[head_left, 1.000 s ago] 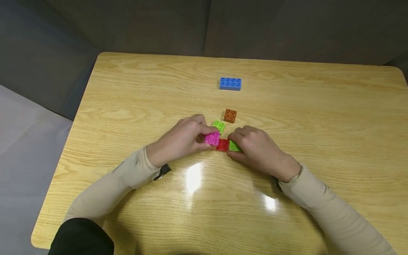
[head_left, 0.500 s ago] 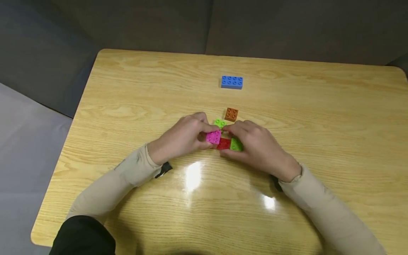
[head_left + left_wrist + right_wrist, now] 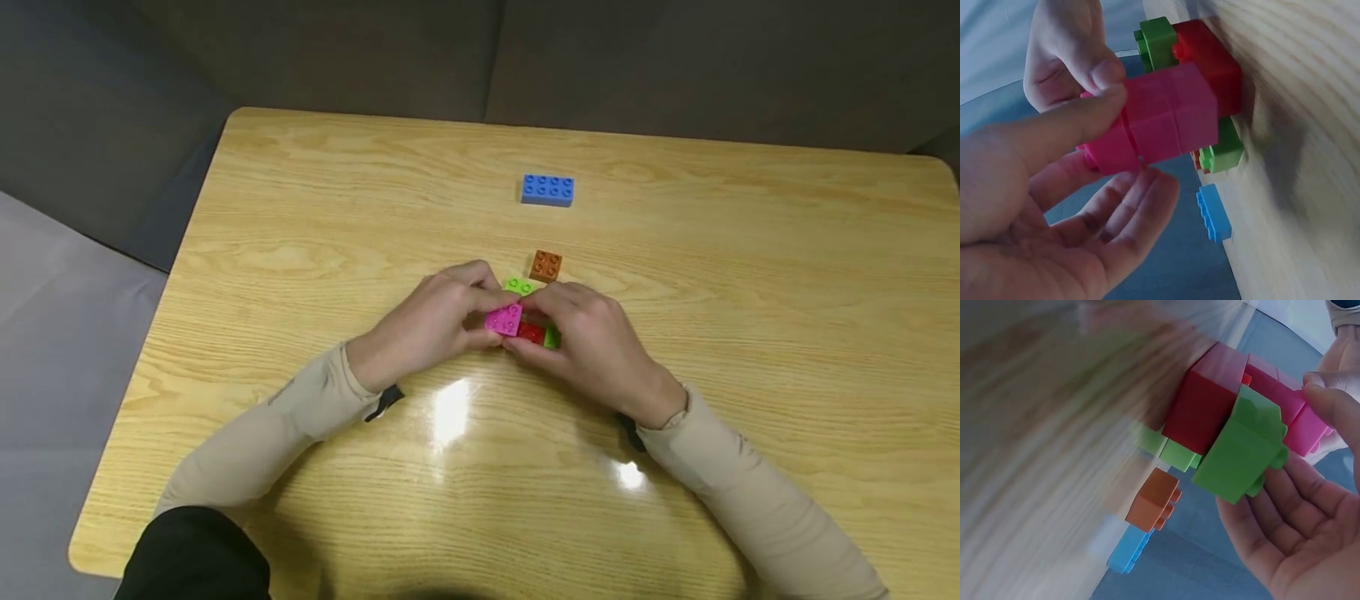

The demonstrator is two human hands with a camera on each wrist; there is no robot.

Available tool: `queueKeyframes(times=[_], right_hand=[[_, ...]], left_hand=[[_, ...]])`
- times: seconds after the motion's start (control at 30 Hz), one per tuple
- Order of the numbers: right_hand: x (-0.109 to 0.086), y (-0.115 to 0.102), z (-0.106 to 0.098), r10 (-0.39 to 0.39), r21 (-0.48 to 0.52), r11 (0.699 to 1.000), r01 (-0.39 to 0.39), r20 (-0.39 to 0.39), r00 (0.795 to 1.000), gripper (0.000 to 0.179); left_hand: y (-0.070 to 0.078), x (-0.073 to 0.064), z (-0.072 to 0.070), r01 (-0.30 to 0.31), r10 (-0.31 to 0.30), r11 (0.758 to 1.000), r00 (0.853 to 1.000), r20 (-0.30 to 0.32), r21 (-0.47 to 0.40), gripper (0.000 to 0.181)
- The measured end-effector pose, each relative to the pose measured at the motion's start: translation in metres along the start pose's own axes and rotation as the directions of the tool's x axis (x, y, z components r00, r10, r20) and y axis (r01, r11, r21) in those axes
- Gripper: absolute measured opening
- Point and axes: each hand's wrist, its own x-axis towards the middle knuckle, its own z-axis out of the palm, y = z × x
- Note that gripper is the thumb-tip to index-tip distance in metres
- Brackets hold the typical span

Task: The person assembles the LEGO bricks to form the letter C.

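We see the left hand (image 3: 431, 321) with fingers pinching a stack of pink plastic bricks (image 3: 503, 320) above the desk (image 3: 300, 208); beyond it lies a light-green studded plastic brick (image 3: 519, 286); next comes a red plastic brick (image 3: 532, 334), bearing a green plastic brick (image 3: 1241, 450); farther off, we find a square orange-brown brick (image 3: 546, 266) and a rectangular blue brick (image 3: 547, 190); the right hand's (image 3: 592, 342) fingers also pinch the pink stack.
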Motion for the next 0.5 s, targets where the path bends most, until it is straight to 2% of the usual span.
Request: queueKeyframes(times=[0.13, 0.5], right_hand=[[0.0007, 0.0001, 0.0006, -0.006, -0.011, 1.000, 0.006, -0.004, 1.000, 0.035], [0.0009, -0.0004, 0.0003, 0.021, -0.011, 1.000, -0.021, 0.011, 1.000, 0.035]], left_hand=[[0.0004, 0.0003, -0.0005, -0.018, 0.018, 1.000, 1.000, -0.012, 0.024, 0.051], [0.0057, 0.0042, -0.0024, -0.034, 0.032, 0.992, 0.999, 0.019, 0.119, 0.052]])
